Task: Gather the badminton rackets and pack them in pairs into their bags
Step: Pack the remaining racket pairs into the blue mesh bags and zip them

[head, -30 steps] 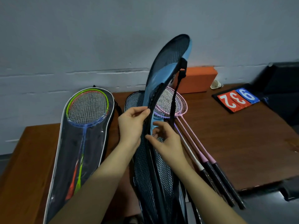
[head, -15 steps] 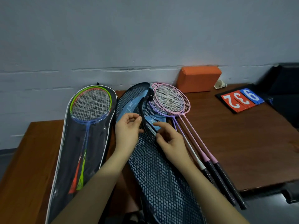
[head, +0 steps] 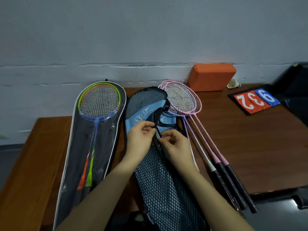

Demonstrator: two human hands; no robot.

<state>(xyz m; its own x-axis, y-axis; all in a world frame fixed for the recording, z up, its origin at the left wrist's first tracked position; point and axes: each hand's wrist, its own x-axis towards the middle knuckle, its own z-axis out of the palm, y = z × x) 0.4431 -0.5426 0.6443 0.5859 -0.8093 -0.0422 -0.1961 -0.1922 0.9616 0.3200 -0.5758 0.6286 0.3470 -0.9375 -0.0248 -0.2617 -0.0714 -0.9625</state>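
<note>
Left hand (head: 139,140), right hand (head: 175,145): 2 grips pinch mesh bag (head: 160,182) edge, probably zipper.

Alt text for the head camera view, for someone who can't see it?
Both hands, left and right, pinch the black edge of a blue mesh racket bag lying on a wooden table. Pink and purple rackets lie loose to its right; a clear bag holding rackets lies to its left.

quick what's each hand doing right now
Left hand: pinching the black edge of the mesh bag.
Right hand: pinching the same bag's edge.
</note>
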